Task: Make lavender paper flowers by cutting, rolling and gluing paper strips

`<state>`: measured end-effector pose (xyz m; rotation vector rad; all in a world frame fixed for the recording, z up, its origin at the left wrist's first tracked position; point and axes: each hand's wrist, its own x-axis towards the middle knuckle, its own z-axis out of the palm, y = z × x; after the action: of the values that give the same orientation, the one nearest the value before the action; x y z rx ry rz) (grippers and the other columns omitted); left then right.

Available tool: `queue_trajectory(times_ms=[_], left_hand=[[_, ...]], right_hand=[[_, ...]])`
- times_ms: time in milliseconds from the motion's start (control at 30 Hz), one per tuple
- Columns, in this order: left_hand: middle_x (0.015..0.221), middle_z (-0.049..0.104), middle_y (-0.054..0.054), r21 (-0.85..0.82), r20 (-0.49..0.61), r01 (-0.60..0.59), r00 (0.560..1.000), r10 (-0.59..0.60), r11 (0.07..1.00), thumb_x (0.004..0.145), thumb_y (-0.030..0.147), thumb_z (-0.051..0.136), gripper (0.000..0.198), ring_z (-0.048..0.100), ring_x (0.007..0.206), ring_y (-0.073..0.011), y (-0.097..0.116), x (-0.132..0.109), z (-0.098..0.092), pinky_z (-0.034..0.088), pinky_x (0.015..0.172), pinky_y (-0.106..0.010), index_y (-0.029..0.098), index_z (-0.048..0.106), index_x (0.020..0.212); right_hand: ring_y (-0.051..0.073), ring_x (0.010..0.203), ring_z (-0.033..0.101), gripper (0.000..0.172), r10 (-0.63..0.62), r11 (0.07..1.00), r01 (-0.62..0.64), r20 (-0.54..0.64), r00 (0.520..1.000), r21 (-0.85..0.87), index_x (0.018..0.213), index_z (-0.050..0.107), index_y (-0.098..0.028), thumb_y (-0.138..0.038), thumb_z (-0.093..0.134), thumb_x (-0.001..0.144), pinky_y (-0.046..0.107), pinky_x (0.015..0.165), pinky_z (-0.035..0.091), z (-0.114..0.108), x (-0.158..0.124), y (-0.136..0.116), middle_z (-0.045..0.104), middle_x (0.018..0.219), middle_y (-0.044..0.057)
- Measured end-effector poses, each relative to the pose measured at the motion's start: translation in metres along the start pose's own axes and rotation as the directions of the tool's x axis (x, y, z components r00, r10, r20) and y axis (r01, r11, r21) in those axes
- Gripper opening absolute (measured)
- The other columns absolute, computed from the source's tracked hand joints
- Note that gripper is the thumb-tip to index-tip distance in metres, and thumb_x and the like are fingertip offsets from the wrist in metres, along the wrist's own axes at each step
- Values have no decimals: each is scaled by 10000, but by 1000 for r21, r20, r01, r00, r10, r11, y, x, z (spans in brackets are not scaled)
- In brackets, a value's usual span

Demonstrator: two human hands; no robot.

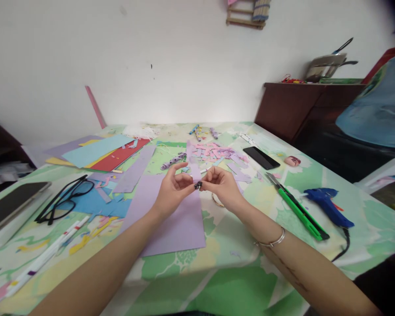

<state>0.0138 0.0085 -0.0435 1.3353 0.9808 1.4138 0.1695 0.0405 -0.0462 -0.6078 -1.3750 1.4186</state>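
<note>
A narrow pale purple paper strip (pixel 195 170) rises between my two hands above the middle of the table. My left hand (pixel 177 186) pinches its lower end between thumb and forefinger, the other fingers loosely curled. From the other side my right hand (pixel 221 184) is closed in a pinch at the same end, thumb tips almost meeting. Small dark patches show at the thumb tips; whether these are nails or a tiny object I cannot tell. Under my hands lies a purple paper sheet (pixel 174 228). Just beyond is a rolled, dark-marked purple paper piece (pixel 173 161).
Paper scraps (pixel 213 152) lie behind my hands. To the right are a black phone (pixel 261 157), a green utility knife (pixel 299 208) and a blue glue gun (pixel 327 205). Glasses (pixel 66 199), markers (pixel 49 252) and coloured sheets (pixel 95 151) lie to the left.
</note>
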Motion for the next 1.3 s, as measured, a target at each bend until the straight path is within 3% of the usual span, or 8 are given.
queue_trajectory(times_ms=[200, 400, 567, 733, 800, 933, 1067, 1300], left_hand=[[642, 579, 61, 36, -6, 21, 1000, -21, 999, 632, 178, 755, 547, 611, 620, -117, -1, 1, -1, 518, 670, -266, 163, 473, 1100], [672, 595, 70, 96, -22, 63, 998, -61, 993, 610, 166, 748, 500, 622, 597, -100, -6, 2, -1, 518, 642, -243, 190, 451, 1011], [664, 634, 50, 75, -49, 90, 995, -86, 993, 602, 159, 738, 435, 662, 579, -134, -1, 4, -4, 542, 637, -273, 178, 459, 935], [674, 668, 10, 91, -165, 84, 984, -68, 992, 617, 169, 733, 296, 686, 592, -167, 5, 7, -11, 557, 644, -295, 154, 531, 833], [672, 675, -13, 69, -115, 122, 987, -114, 990, 636, 217, 744, 241, 693, 616, -179, 5, 6, -11, 561, 663, -305, 138, 573, 785], [690, 680, -46, 42, 88, 189, 977, -192, 981, 702, 339, 728, 249, 676, 631, -164, 1, 2, -5, 547, 641, -288, 119, 635, 775], [611, 639, -9, 85, 80, 111, 990, -118, 990, 687, 316, 753, 228, 644, 580, -137, -2, 0, -1, 499, 568, -241, 136, 635, 760], [581, 634, -36, 133, 60, 64, 996, -72, 989, 723, 335, 704, 228, 611, 500, -137, -2, 1, -2, 443, 455, -228, 135, 629, 642]], right_hand=[[120, 601, 595, 348, -32, 996, 33, 10, 999, -86, 609, 432, -200, -276, 772, 609, 283, 622, 483, -2, 0, 6, 586, 629, -33], [121, 619, 550, 237, -89, 927, 76, -19, 996, -366, 611, 461, -199, -233, 687, 677, 273, 613, 450, -4, -1, 10, 553, 629, -24], [126, 576, 582, 272, -28, 972, 22, -22, 999, -234, 582, 447, -198, -243, 711, 627, 279, 591, 460, -7, 1, 4, 576, 607, -20], [113, 517, 576, 298, -46, 985, 24, -126, 991, -173, 538, 437, -193, -202, 726, 613, 273, 563, 457, -11, 4, -4, 576, 576, -24], [116, 521, 581, 327, -38, 992, 25, -105, 994, -125, 545, 427, -193, -225, 746, 612, 278, 564, 459, -9, 4, -5, 593, 607, -16], [118, 602, 583, 341, -15, 997, 14, -12, 1000, -74, 591, 436, -193, -277, 765, 616, 287, 628, 472, -5, 2, 0, 605, 676, -10], [110, 651, 550, 310, -15, 987, 18, 23, 1000, -160, 621, 440, -194, -276, 739, 640, 270, 642, 451, -4, 0, 4, 578, 707, -16], [107, 620, 518, 232, -32, 947, 31, 4, 999, -319, 667, 437, -203, -220, 668, 666, 251, 597, 415, -6, -1, 11, 528, 677, -37]])
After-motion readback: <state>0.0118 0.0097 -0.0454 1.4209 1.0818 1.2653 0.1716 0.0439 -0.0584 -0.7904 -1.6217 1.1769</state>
